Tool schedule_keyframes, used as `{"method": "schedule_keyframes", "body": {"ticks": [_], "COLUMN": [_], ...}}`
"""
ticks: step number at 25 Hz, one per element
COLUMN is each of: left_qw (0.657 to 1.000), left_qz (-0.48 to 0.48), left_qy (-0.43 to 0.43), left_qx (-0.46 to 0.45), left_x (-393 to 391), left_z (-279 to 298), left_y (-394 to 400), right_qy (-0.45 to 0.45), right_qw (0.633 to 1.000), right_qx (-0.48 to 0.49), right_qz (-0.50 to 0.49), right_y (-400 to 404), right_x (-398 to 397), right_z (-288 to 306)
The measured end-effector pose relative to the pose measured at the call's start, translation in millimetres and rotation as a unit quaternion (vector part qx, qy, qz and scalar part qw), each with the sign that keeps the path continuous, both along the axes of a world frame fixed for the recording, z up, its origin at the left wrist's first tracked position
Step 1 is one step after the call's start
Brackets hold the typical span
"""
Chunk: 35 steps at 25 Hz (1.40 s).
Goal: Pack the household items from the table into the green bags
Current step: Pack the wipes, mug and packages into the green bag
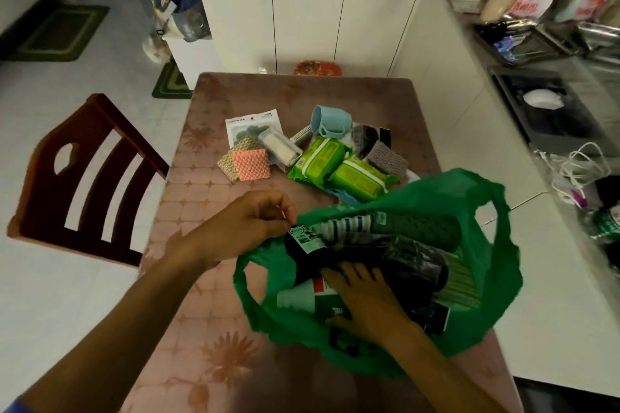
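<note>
A green plastic bag (pixel 483 282) lies open on the near right of the table (pixel 208 245). It holds dark packets, a striped item and a white bottle (pixel 297 298). My left hand (pixel 248 228) pinches the labelled end of a black packet (pixel 303 245) at the bag's left rim. My right hand (pixel 365 298) rests flat inside the bag on the contents, fingers spread. Farther back on the table lie two green wipe packs (pixel 339 168), a pale blue cup (pixel 330 121), an orange sponge (pixel 251 164), a clear pack with a white roll (pixel 280 147) and a grey sponge (pixel 385 157).
A dark wooden chair (pixel 84 178) stands at the table's left side. White cabinets (pixel 308 17) rise behind the table. A counter (pixel 550 144) with a sink, cables and bags runs along the right. Tiled floor with green mats lies to the left.
</note>
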<state>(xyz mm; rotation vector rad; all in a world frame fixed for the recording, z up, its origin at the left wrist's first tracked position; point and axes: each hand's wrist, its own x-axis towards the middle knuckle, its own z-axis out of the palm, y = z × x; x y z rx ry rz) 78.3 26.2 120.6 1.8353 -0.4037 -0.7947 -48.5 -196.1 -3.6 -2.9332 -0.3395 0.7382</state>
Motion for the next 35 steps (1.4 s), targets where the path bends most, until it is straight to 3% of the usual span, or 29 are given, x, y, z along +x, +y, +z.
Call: {"method": "schedule_keyframes", "body": {"ticks": [3, 5, 6, 8, 10, 11, 12, 14, 16, 18, 23, 25, 26, 27, 28, 31, 33, 34, 35], "left_qw": [0.999, 0.998, 0.997, 0.996, 0.993, 0.991, 0.989, 0.984, 0.975, 0.962, 0.928, 0.916, 0.912, 0.909, 0.908, 0.918, 0.918, 0.915, 0.912], "left_qz": [-0.002, -0.010, -0.003, 0.039, 0.087, 0.093, 0.088, 0.070, 0.060, 0.037, 0.025, 0.023, 0.018, 0.012, 0.009, 0.041, 0.073, 0.088, 0.111], "left_qy": [-0.034, -0.058, -0.067, -0.073, -0.073, -0.082, -0.093, -0.110, -0.117, -0.124, -0.164, -0.181, -0.183, -0.176, -0.165, -0.128, -0.126, -0.120, -0.108], "left_qx": [0.013, 0.026, 0.026, 0.033, 0.044, 0.054, 0.070, 0.119, 0.177, 0.240, 0.334, 0.357, 0.367, 0.378, 0.385, 0.374, 0.369, 0.375, 0.381], "left_x": [10, 18, 25, 44, 66, 78, 90, 111, 130, 147, 191, 203, 208, 213, 217, 223, 225, 226, 226], "left_z": [-6, -6, -6, -8, -12, -17, -23, -39, -62, -86, -133, -150, -157, -165, -173, -194, -206, -211, -215], "left_y": [0, 1, 0, -5, -17, -25, -34, -52, -66, -79, -116, -136, -145, -154, -161, -176, -181, -181, -179], "right_qy": [0.004, -0.084, -0.151, -0.280, -0.318, -0.319, -0.315, -0.239, -0.061, 0.074, 0.029, 0.002, 0.002, 0.006, 0.010, 0.014, 0.042, 0.063, 0.078], "right_qw": [1.000, 0.989, 0.968, 0.889, 0.830, 0.827, 0.840, 0.900, 0.963, 0.974, 0.982, 0.979, 0.965, 0.931, 0.870, 0.582, 0.413, 0.355, 0.320], "right_qx": [0.025, 0.122, 0.193, 0.338, 0.409, 0.401, 0.369, 0.262, 0.124, 0.017, -0.072, -0.014, 0.061, 0.158, 0.267, 0.572, 0.719, 0.771, 0.806], "right_qz": [0.006, -0.014, -0.044, -0.128, -0.208, -0.232, -0.244, -0.253, -0.233, -0.213, -0.172, -0.204, -0.255, -0.329, -0.413, -0.578, -0.558, -0.526, -0.492], "right_y": [3, 6, 7, 4, -5, -11, -18, -39, -61, -81, -98, -105, -108, -114, -118, -120, -119, -116, -113], "right_x": [2, 4, 10, 36, 85, 115, 146, 202, 241, 260, 269, 269, 269, 270, 270, 261, 245, 236, 226], "right_z": [26, 57, 74, 106, 132, 137, 134, 108, 65, 18, -47, -56, -51, -44, -32, 10, 37, 50, 59]}}
